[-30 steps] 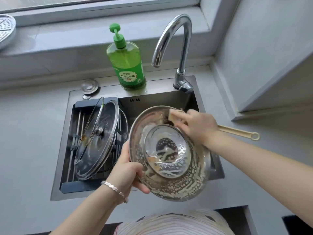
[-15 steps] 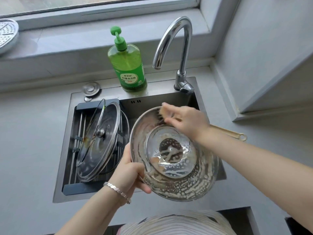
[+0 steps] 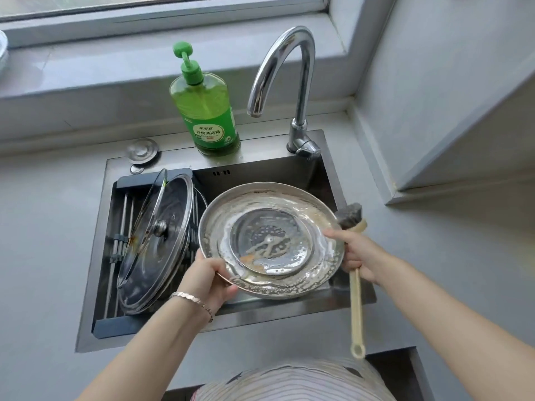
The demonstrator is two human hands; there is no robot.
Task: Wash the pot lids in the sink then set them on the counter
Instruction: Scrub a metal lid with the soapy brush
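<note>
One wide-angle camera rides on my head, facing forward and steeply down. It looks over the sink [image 3: 260, 151] from the near edge of the counter [image 3: 43, 241]. It sits so close that my striped top [image 3: 289, 383] fills the bottom edge and both forearms run in from the lower corners. The lid [image 3: 272, 241] gripped by my left hand [image 3: 208, 282] sits at the middle of the frame, close below the lens. My right hand [image 3: 359, 256] and its brush [image 3: 356, 308] are just to the right of it. Farther off, toward the top, the view takes in the tap [image 3: 304, 96], the window sill [image 3: 115, 68] and the lower window frame [image 3: 144, 15]. A wall [image 3: 448, 96] closes the right side, and the counter runs off the left edge.
</note>
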